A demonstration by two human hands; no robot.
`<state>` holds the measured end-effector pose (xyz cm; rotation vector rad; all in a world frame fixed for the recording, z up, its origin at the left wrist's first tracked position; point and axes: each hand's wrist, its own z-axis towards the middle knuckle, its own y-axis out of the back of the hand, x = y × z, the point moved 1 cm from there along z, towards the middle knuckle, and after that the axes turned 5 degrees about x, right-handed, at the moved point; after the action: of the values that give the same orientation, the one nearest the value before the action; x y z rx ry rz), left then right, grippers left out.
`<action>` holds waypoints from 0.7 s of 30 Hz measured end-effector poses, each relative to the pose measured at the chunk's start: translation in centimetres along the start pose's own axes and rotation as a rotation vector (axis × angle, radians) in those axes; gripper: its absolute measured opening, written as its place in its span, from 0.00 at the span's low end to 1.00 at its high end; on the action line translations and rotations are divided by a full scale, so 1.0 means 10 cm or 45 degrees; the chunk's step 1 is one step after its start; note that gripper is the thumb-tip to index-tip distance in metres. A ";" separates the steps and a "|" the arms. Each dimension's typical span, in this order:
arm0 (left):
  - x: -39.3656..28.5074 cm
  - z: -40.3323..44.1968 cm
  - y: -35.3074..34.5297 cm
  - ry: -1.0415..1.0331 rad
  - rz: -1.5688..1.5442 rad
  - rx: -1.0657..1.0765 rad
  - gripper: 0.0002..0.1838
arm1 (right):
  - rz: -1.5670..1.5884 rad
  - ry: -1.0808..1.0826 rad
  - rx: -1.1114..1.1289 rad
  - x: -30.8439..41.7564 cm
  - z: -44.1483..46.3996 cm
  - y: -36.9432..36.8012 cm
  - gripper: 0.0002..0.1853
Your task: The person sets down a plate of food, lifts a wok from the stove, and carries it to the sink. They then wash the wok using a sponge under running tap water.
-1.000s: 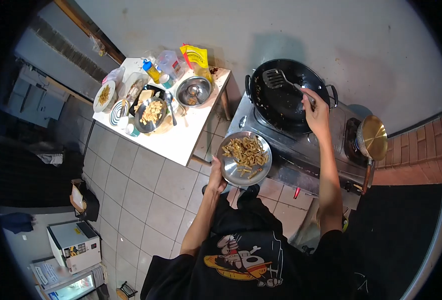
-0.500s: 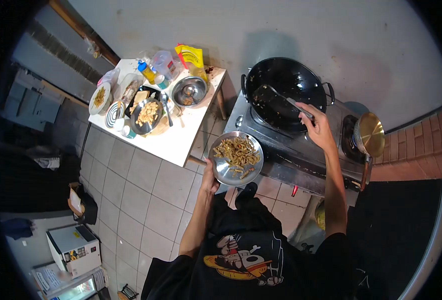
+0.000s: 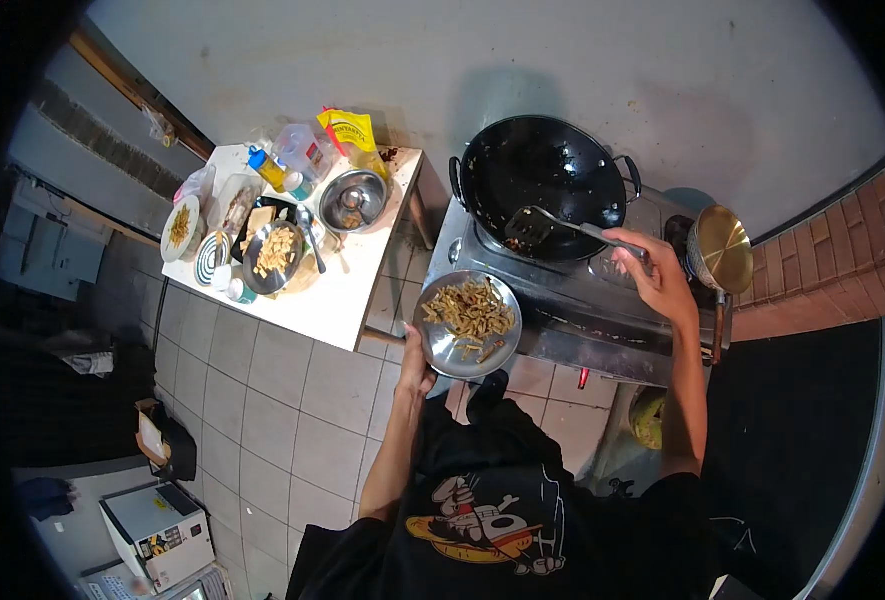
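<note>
My left hand grips the left rim of a round metal plate, held in front of the stove. Browned food strips lie heaped on that plate. Closed around the handle of a slotted spatula is my right hand. The spatula's black head is low inside the near-left part of a black wok. Small food bits cling to the wok's wall, and it sits on the stove.
A brass-coloured pan stands on the right burner, its handle toward me. On the white table at left are a steel bowl, a dark plate of cut pieces, bottles and a yellow pouch. Brick edging borders the stove's right.
The spatula head has moved down from the wok's upper left to its near-left side, and my right hand has lowered slightly. The plate stays in my left hand. The view has shifted slightly.
</note>
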<state>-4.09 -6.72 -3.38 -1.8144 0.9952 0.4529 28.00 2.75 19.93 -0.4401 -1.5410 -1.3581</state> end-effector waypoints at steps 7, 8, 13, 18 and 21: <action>-0.05 0.05 -0.08 -0.051 -0.106 0.064 0.36 | -0.150 0.132 -0.163 0.01 0.27 -0.05 0.12; -0.07 0.03 -0.12 -0.068 -0.152 0.080 0.35 | -0.238 0.138 -0.179 0.01 0.33 -0.08 0.11; -0.05 0.09 -0.13 -0.103 -0.064 0.006 0.35 | -0.368 0.140 -0.037 -0.05 0.54 -0.23 0.11; -0.12 0.09 -0.24 -0.027 -0.062 0.010 0.36 | -0.425 0.368 0.026 0.02 0.63 -0.33 0.11; -0.13 0.09 -0.33 -0.072 -0.034 -0.005 0.36 | -0.426 0.302 0.078 0.14 0.66 -0.32 0.11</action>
<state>-2.14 -4.81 -1.03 -1.8065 0.9307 0.4872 22.00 7.17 20.23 0.0218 -1.4955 -1.5498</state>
